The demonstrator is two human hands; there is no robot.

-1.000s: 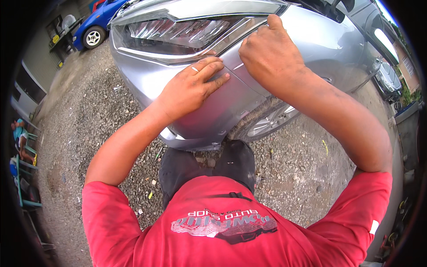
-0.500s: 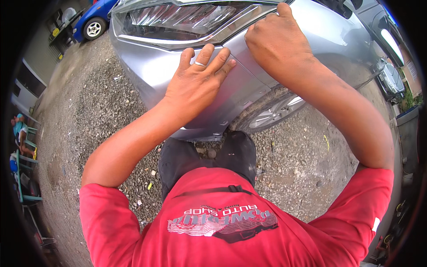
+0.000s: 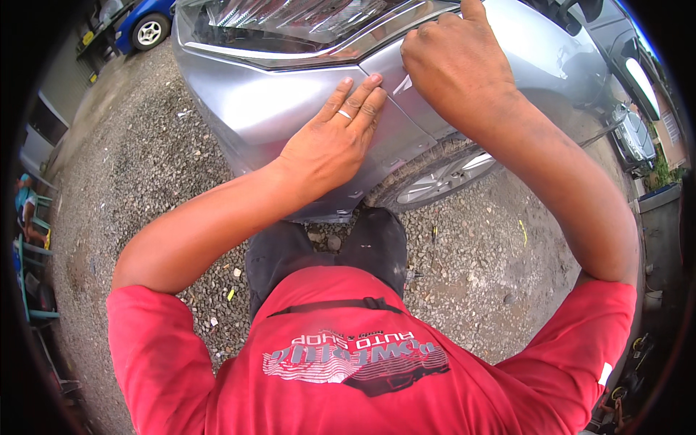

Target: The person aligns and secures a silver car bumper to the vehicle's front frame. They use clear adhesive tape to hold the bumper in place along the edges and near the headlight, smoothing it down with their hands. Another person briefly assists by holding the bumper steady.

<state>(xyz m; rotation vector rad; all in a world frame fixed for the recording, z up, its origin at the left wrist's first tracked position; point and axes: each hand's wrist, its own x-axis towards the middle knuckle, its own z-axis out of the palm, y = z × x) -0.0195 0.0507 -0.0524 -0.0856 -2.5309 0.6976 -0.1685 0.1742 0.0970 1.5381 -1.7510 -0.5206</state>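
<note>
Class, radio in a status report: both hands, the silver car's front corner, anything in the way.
Left hand flat on silver bumper. Right hand curled at fender edge beside headlight. Nothing between hands and panel seam.

Gravel ground [image 3: 145,181] all over, a blue car [image 3: 145,22] parked top left, green chairs [image 3: 32,283] at the left edge, another silver car [image 3: 634,138] far right.

Right hand [image 3: 453,65] fingers curled out of sight; headlight [image 3: 304,22] cropped by the top edge.
</note>
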